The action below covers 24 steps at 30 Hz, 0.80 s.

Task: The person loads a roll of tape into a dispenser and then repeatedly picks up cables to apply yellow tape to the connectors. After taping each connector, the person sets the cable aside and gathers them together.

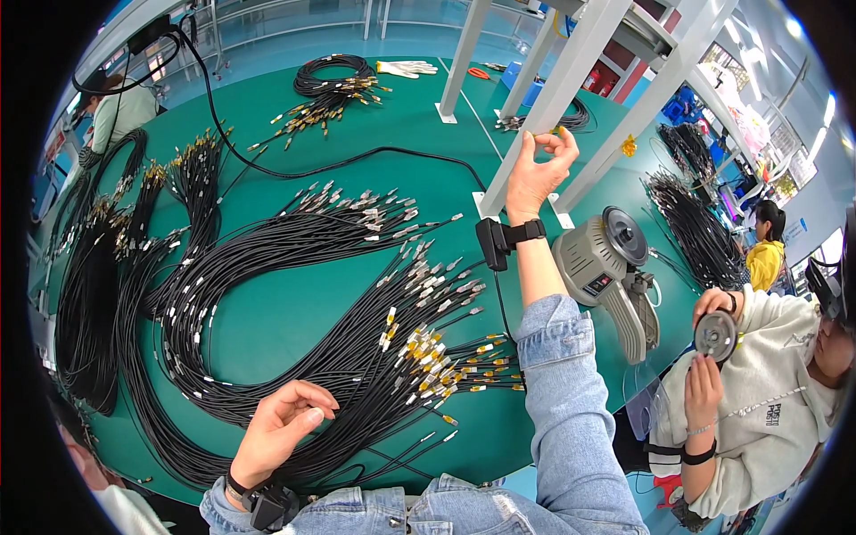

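Note:
My left hand (283, 428) hovers over the near part of a long bundle of black cables (357, 379), its fingers loosely curled and thumb against them; nothing shows in it. Silver connector ends (446, 290) and yellow tags (428, 361) fan out to the right of it. Farther off, my right hand (540, 174) is raised beside a grey metal post (571, 80). Its fingers are bent into a pinch, with a small yellow bit (562, 131) at the tips. What exactly it grips is too small to make out. Both wrists wear black straps with boxes.
A grey tape-dispenser-like machine (593, 259) stands right of my right forearm. More cable bundles lie left (89, 303), at the far edge (334, 80) and right (695, 223). A white glove (407, 68) lies at the back. A co-worker (758, 383) at right holds a round reel (716, 334).

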Tool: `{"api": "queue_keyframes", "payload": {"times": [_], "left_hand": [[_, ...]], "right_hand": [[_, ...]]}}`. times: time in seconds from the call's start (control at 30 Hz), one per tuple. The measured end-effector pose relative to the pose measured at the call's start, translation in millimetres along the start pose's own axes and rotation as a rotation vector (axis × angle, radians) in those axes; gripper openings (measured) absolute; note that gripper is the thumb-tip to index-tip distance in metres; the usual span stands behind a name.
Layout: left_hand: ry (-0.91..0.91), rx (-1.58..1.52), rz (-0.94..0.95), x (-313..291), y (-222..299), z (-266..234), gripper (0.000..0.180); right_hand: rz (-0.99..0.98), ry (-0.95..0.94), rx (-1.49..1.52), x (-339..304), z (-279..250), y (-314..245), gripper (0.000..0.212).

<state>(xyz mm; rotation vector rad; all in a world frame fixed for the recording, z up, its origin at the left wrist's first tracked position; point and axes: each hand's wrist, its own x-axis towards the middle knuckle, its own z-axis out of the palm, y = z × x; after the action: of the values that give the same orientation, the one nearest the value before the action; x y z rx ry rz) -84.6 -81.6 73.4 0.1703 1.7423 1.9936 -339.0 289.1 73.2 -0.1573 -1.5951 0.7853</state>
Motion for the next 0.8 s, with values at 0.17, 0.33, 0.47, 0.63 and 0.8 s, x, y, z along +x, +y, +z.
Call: {"api": "queue_keyframes", "payload": {"times": [0.17, 0.33, 0.47, 0.63, 0.8], "left_hand": [[-0.005, 0.002, 0.006, -0.3, 0.3, 0.8, 0.014], [-0.009, 0.000, 0.008, -1.3, 0.7, 2.4, 0.015], [-0.019, 0.000, 0.033, -2.0, -1.9, 1.5, 0.017], [-0.007, -0.010, 0.040, -3.2, -3.8, -1.5, 0.018], [-0.015, -0.005, 0.043, -3.3, -3.8, 0.1, 0.017]], "right_hand": [[0.000, -0.018, 0.001, -0.7, -3.0, -5.9, 0.051], [-0.050, -0.046, -0.030, -3.7, -16.7, -13.7, 0.054], [-0.080, -0.065, -0.029, 7.5, -47.2, -11.9, 0.056], [-0.142, -0.173, -0.418, 22.9, -113.0, 10.8, 0.060], [-0.099, -0.294, -0.674, 18.7, -159.7, 34.3, 0.061]]}}
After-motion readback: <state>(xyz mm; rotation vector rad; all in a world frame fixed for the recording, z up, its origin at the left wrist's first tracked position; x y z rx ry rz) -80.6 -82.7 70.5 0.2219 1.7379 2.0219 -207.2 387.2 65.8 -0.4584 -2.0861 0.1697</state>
